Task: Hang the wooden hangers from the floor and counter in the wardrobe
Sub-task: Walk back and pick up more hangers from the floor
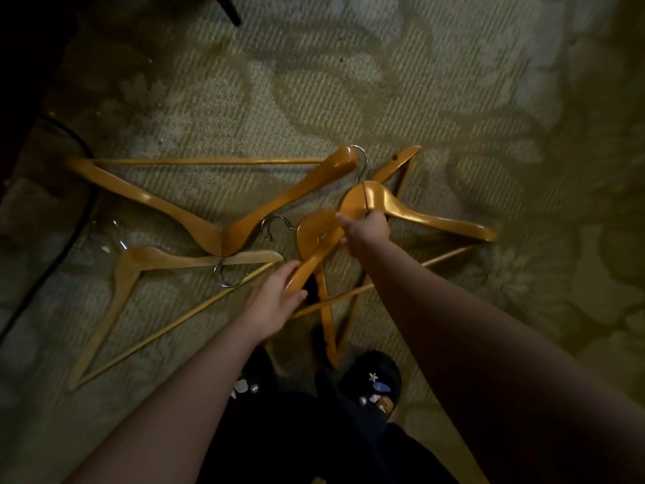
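Right hand (366, 232) fingers clamp the top hanger (412, 214) at its neck, left hand (275, 302) grips a second hanger (312, 232) — crossed bars (349, 291) beneath the fingers could snag on lifting.

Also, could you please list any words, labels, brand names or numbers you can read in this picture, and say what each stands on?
None: no readable text shows anywhere in this view.
wooden hangers: plain wood, no stamp or label visible.
carpet: a woven pattern only.
dark shoe: small charms, one of them star-shaped, with no lettering that can be made out in the dim light.
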{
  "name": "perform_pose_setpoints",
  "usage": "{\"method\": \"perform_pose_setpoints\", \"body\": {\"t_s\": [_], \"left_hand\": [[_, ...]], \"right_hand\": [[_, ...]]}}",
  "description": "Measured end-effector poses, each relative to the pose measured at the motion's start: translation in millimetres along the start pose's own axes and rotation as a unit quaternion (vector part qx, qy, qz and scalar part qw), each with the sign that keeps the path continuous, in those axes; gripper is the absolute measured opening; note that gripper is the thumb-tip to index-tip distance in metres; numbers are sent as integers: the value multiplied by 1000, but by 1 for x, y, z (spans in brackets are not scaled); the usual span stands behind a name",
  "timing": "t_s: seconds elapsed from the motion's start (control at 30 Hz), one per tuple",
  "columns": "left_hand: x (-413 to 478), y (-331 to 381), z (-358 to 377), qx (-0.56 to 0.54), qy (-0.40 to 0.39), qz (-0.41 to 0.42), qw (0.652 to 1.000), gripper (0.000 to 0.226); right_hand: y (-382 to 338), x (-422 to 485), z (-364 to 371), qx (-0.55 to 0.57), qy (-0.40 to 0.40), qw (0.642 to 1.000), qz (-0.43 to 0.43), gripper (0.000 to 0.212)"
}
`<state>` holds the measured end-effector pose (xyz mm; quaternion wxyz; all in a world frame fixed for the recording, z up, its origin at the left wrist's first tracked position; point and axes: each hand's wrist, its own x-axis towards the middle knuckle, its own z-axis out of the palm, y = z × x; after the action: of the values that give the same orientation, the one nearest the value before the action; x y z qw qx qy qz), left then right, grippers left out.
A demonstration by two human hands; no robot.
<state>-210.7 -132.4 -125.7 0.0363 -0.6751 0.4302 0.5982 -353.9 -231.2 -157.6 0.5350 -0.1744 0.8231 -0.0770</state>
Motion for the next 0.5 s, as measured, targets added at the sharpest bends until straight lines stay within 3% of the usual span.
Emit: {"method": "perform_pose_setpoints", "body": {"t_s": [0.13,0.27,0.5], "left_hand": [[8,2,-5,11,-30,2,999,56],[34,8,-11,32,-42,12,999,53],[74,29,-12,85,-57,46,994,55]], "right_hand": [[1,11,-3,13,-20,998,51,39],[-2,29,1,8,-46,999,20,41],[-11,52,-9,56,21,997,42,52]]}}
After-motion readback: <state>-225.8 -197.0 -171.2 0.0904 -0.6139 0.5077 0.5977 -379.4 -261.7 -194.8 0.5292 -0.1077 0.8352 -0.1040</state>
